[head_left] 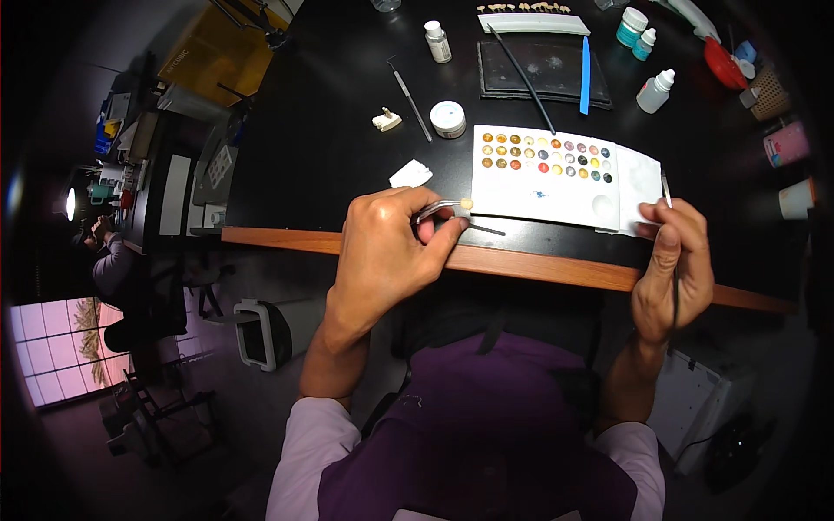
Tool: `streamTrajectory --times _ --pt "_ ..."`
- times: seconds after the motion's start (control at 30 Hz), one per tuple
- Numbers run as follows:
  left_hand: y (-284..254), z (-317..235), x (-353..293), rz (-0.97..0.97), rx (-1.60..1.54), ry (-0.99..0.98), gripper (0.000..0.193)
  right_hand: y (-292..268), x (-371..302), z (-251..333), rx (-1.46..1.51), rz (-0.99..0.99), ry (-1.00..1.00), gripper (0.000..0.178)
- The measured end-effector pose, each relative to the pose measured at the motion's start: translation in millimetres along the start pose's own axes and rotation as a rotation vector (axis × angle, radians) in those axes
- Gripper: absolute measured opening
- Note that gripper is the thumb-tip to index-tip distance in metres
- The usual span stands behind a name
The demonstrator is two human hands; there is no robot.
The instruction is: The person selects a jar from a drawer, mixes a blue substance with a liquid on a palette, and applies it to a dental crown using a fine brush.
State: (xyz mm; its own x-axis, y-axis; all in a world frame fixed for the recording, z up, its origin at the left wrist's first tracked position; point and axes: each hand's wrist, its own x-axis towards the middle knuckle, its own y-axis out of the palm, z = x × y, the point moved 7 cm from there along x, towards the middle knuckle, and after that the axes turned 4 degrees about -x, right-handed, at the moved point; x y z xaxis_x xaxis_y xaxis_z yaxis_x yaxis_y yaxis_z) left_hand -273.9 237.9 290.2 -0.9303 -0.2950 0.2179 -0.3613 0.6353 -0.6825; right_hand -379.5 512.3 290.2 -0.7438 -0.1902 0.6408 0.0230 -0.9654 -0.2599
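My left hand [382, 239] is closed around curved metal tweezers [432, 208] at the table's front edge. At their tip sits a small cream-coloured piece like a dental crown [466, 204]. My right hand [678, 269] pinches a thin brush [676, 300], its dark handle running down past the palm and its tip pointing up by the palette's right side. Between the hands lies a white paint palette [556, 198] with rows of coloured dabs. A folded white tissue [410, 174] rests just beyond my left hand.
Beyond the palette are a round white jar [447, 120], a metal probe [412, 100], a tooth model [387, 120] and a black slab [546, 71] with a long brush [523, 74] across it. Bottles [656, 92] stand at right. Another person [113, 252] sits far left.
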Motion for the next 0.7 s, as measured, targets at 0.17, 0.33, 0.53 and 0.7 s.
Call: streamTrajectory --times 0.17,0.33,0.53,0.7 --pt "-12 3 -7 -0.037 -0.103 -0.114 0.014 49 -6 46 -0.077 0.244 -0.267 0.015" --pt "-36 4 -29 -0.025 -0.225 -0.187 0.015 98 -8 87 -0.078 0.301 -0.333 0.017" --pt "-58 8 -62 -0.076 -0.285 -0.197 0.019 127 -26 101 0.249 0.401 -0.216 0.022" --pt "-82 8 -97 -0.096 -0.134 -0.177 0.017 143 -53 116 0.332 0.474 -0.168 0.022"
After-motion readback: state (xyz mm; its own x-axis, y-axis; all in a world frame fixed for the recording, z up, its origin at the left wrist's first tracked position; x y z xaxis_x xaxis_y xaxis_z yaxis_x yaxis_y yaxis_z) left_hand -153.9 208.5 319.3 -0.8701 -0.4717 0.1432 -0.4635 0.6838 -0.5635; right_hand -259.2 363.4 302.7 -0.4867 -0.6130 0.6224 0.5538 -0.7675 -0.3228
